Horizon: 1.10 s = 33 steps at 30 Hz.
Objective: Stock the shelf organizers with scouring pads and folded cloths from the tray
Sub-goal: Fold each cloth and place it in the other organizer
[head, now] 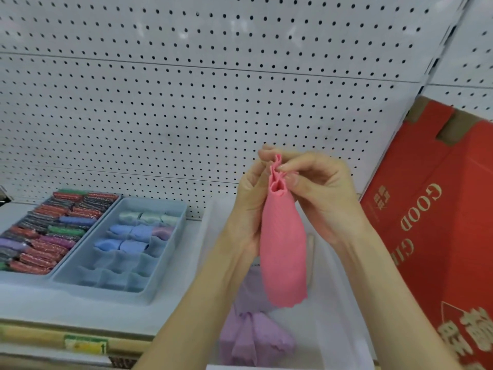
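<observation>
1. Pink cloth (282, 249): held up in the air over the tray (328, 329), gathered into pleats at its top edge and hanging down in a loose tube. Its lower hem is free and touches nothing.
2. Left hand (250, 206): fingers curled, pinching the bunched top of the cloth from the left, palm along its upper side.
3. Right hand (320, 193): thumb and forefinger pinch the same top edge from the right, other fingers curled behind. Both forearms rise from the lower edge of view.
4. Tray: white, translucent, directly below the hands. Lilac cloths (253, 340) lie crumpled in it.
5. Divided organizer (106, 288): pale blue, left of the tray on the shelf (80, 311). Rolled cloths (133, 233) fill its rear cells in mint, blue and one lilac. The near cells hold nothing.
6. Scouring pads (45, 233): packed in rows in the next organizer to the left, glittery red, green, purple and dark.
7. Surroundings: white pegboard (186, 102) backs the shelf. A red carton (440, 222) stands close on the right, hemming in the right arm. Open air lies above the organizers.
</observation>
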Motion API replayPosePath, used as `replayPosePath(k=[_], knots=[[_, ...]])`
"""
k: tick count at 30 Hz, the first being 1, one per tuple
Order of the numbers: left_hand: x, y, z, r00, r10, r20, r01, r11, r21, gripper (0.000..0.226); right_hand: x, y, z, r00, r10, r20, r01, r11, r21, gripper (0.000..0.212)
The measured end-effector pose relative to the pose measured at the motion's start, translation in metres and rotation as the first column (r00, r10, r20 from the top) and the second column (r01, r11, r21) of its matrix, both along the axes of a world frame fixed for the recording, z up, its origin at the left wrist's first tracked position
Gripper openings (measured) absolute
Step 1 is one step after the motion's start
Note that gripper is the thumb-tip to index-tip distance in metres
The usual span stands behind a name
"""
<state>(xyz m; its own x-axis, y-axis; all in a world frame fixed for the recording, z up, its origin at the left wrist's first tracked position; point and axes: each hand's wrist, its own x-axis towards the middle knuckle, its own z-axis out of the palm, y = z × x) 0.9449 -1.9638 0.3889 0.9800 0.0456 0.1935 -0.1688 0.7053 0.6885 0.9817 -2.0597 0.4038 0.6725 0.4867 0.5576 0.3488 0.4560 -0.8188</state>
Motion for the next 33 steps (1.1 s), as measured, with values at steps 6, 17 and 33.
replayPosePath(k=[6, 17, 33], knots=[[0.005, 0.002, -0.013, 0.984, 0.054, -0.17, -0.027, 0.988, 0.152, 0.029, -0.002, 0.002, -0.002, 0.993, -0.104, -0.055, 0.102, 0.994, -0.036, 0.011], [0.002, 0.017, -0.027, 1.0, 0.015, -0.019, -0.007, 0.929, 0.369, 0.059, 0.004, 0.0, 0.0, 0.888, -0.439, -0.136, 0.435, 0.899, -0.058, 0.019], [0.004, 0.012, -0.045, 0.994, -0.11, -0.005, 0.101, 0.899, 0.426, 0.03, 0.007, 0.011, 0.009, 0.867, -0.425, -0.262, 0.459, 0.884, 0.085, 0.017]])
